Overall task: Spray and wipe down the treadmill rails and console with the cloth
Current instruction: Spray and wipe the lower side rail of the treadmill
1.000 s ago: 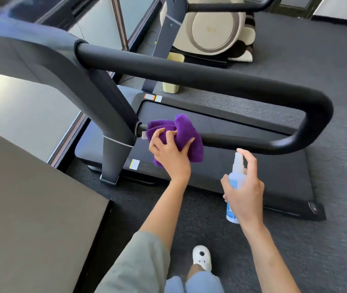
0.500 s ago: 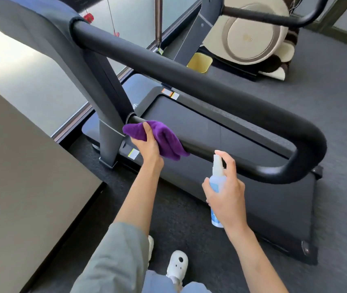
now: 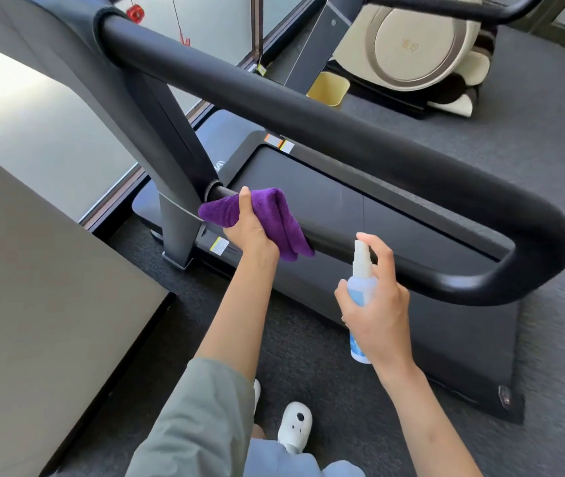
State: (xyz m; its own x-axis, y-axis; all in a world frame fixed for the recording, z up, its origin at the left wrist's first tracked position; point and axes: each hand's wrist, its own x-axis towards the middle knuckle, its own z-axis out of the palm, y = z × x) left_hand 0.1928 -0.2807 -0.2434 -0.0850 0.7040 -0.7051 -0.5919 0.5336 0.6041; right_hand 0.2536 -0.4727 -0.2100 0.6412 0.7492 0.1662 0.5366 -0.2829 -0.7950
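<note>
The purple cloth (image 3: 267,218) is wrapped around the thin lower rail (image 3: 377,259) of the treadmill, near the post, and gripped by the left hand (image 3: 250,228). A spray bottle (image 3: 361,287) is held upright in the right hand (image 3: 373,304), just beside the rail

Cloth (image 3: 274,218): purple, fluffy terry under my left grip. Rail (image 3: 343,132): matt black foam. Spray bottle (image 3: 360,280): translucent plastic. Floor (image 3: 532,132): rough grey carpet.
</note>
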